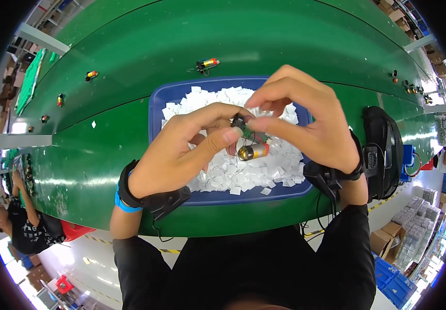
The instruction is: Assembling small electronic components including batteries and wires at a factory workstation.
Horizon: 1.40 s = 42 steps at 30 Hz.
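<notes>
Green table (94, 168); left hand (174, 147) pinching; right (318, 124) arched

A worker's black clothing (243, 263) fills bottom center, with 2 black sleeves, 1 at lower left (139, 268) and 1 at lower right (354, 240), leaving both hands bare, left (176, 150) and right (313, 113). Left of center, a black wrist strap (126, 186) with a boxy black unit (168, 203) and thin black cable (159, 236) sits beside a bright blue wristband (121, 200). Right of center, a second black strap (359, 160) pairs with an angular black module (323, 178).
</notes>
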Tool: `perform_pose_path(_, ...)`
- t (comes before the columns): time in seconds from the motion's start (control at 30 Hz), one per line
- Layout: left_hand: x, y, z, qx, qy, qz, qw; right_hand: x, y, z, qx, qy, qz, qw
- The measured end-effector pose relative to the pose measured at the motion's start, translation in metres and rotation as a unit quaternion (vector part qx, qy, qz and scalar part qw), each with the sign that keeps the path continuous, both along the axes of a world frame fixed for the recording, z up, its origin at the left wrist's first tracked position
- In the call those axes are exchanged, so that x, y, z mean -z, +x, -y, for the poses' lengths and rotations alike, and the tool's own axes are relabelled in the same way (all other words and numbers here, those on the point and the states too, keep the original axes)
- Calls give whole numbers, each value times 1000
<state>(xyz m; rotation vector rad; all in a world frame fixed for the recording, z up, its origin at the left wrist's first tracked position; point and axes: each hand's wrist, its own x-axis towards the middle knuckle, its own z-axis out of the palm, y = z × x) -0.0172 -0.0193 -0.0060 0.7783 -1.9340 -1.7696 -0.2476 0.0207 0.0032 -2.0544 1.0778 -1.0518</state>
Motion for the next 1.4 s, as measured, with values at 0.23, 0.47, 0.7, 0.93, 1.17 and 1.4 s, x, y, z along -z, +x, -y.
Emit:
perform_pose_path(0.23, 2, 0, 2, 17, 0, 28, 999, 7, 3, -1, 23, 45, 28, 998)
perform_pose_path(0.47, 0, -9, -10, -45, -2, -51, 998, 1, 8, -5, 112, 62, 32, 991)
perform_pose_path(0.7, 1, -10, -6, -81, 17, -80, 993, 1, 4, -3, 37, -300, -157, 940)
perform_pose_path(0.93, 6, -11, -5, -111, -13, -51, 992, 13, 6, 4, 45, -356, -177, 916)
perform_pose_path(1.17, 2, -14, -10, -181, -95, -21, 979, 11, 15, -1, 67, -359, -178, 914)
perform_pose_path(1.4, 0, -6, -6, -114, -21, -33, 993, 7, 18, -4, 93, -365, -221, 899)
